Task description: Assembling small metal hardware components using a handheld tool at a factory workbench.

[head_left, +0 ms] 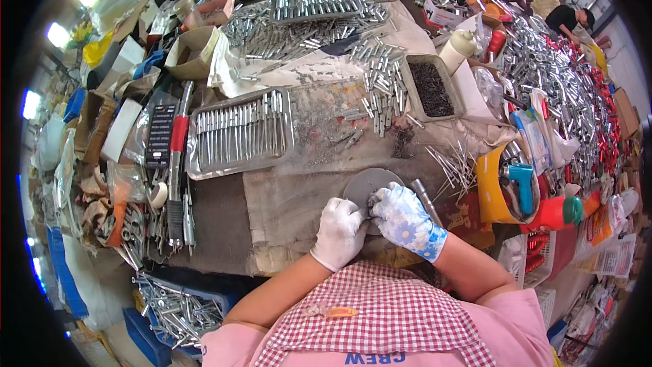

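Observation:
Both hands meet over a round grey disc (372, 187) at the near part of the workbench. My left hand (339, 232), in a white glove, has its fingers curled closed at the disc's near left edge. Closed too, my right hand (405, 216) wears a white glove with blue flowers and touches the left one's fingertips. Whatever they pinch is small and covered by the fingers. Just right of the right hand lies a metal rod (426, 202). Beyond the disc is a small heap of dark pins (403, 143).
A metal tray (239, 167) with a row of silver parts lies left. Farther off are a bin of dark screws (432, 88), loose silver sleeves (384, 88) and another filled tray (315, 5). Thin rods (456, 166) and a yellow container (490, 187) stand right. Other people work at the back.

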Action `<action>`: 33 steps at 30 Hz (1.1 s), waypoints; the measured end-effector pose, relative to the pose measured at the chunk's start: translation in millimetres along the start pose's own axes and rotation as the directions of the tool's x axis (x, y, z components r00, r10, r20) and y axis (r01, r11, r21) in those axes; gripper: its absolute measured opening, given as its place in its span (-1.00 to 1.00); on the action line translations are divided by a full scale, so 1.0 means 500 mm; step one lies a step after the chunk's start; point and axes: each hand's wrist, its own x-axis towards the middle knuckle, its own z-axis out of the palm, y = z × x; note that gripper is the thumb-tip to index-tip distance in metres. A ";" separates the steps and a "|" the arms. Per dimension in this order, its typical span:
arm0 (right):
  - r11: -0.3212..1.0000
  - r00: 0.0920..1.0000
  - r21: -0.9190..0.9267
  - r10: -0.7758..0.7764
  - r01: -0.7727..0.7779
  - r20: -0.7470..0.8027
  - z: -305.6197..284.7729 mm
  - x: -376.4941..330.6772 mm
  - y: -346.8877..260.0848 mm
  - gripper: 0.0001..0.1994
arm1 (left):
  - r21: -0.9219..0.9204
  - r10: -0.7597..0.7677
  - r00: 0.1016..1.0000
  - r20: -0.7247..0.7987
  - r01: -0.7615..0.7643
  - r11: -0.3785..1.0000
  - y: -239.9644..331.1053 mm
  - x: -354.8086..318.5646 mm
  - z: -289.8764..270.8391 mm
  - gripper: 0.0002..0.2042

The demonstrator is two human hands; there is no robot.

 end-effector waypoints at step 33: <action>0.800 0.777 0.526 0.516 -0.288 -0.360 0.032 -0.173 0.001 -0.33 | -0.066 -0.077 0.997 -0.014 0.076 0.995 0.005 -0.002 -0.009 -0.89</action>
